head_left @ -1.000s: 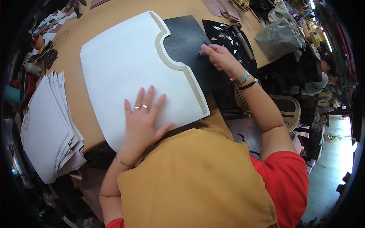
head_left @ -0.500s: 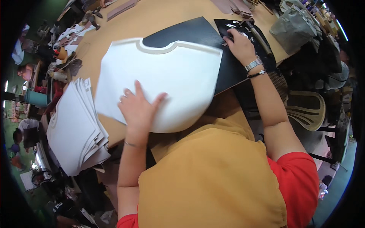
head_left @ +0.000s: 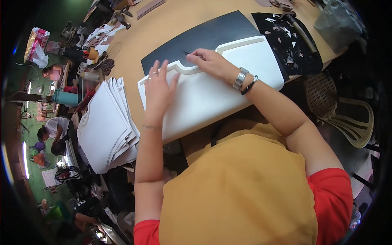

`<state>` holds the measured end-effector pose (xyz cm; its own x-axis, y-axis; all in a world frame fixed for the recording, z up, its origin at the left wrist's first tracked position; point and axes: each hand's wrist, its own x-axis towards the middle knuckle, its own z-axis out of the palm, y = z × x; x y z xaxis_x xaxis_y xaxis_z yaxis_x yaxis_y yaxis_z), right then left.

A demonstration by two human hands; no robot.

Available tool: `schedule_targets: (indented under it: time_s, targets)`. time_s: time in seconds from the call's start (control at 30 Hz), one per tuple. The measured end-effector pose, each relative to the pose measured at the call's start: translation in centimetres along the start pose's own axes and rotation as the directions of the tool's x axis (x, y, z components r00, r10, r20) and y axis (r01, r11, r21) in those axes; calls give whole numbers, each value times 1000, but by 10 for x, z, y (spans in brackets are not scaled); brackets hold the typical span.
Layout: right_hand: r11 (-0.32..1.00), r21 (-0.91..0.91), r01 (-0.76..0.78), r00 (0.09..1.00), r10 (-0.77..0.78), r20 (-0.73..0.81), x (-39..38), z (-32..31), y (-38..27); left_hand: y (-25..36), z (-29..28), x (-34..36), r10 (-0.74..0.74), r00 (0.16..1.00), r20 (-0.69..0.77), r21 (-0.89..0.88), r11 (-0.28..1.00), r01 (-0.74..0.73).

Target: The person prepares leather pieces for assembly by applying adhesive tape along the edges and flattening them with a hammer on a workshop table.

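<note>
A white panel (head_left: 224, 90) lies near the table's edge, partly over a dark board (head_left: 196, 34). A pale strip follows its top edge and notch. My left hand (head_left: 159, 92) rests at the panel's left part, fingers apart, holding nothing. My right hand (head_left: 212, 64) is closed on a thin dark pointed tool (head_left: 186, 52), just above the notch; the tool's exact kind is unclear.
The tan table (head_left: 175, 18) bears a stack of white cut pieces (head_left: 104, 126) at left, a hammer (head_left: 302, 32) on black scrap-strewn material (head_left: 265, 24), and a grey bag (head_left: 339, 24). A plastic chair (head_left: 351, 122) stands right. Other people (head_left: 55, 130) sit at left.
The white panel has turned so its notched edge faces away and shifted right. My right hand has moved left and down to the notch; my left hand has risen toward that edge.
</note>
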<state>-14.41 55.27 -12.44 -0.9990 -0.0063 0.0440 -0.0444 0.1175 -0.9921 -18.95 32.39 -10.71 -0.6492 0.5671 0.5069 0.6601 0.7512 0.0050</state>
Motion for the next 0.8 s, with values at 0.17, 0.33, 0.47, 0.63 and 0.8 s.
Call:
schedule_targets:
  time_s: [0.17, 0.33, 0.47, 0.63, 0.8]
  targets:
    - [994, 37, 105, 994, -105, -10, -12, -4, 5, -20, -5, 27, -107, 949, 295, -99, 985, 142]
    - [992, 123, 29, 994, -42, 100, -6, -12, 5, -39, -8, 36, -86, 898, 431, -486, 817, 311]
    - [961, 255, -108, 975, 53, 214, -7, -23, -1, -30, -22, 34, -146, 783, 605, -565, 614, 551]
    - [977, 175, -123, 963, 75, 257, -12, -25, -11, -3, -39, 32, -249, 667, 703, -684, 21, 729]
    - [949, 226, -222, 927, 133, 350, -15, -31, -19, 12, -48, 26, -254, 676, 692, -697, 7, 717]
